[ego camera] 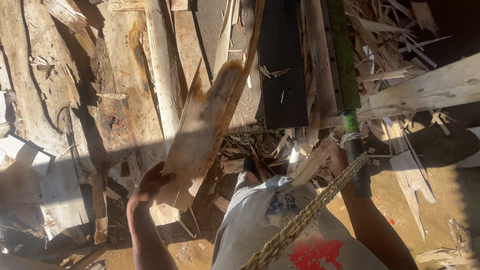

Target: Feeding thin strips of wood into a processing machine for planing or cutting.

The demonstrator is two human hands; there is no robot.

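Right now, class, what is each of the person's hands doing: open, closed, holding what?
Left hand: closed on the lower end of a wood slab.
Right hand: closed around a green-and-black handle, partly hidden.

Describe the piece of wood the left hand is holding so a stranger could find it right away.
Start at the black panel at top centre and look just left of it. There a broad split wood slab slants down to the left hand. Unlike the grey planks lying flat behind it, it is raised, orange-brown and splintered at its top.
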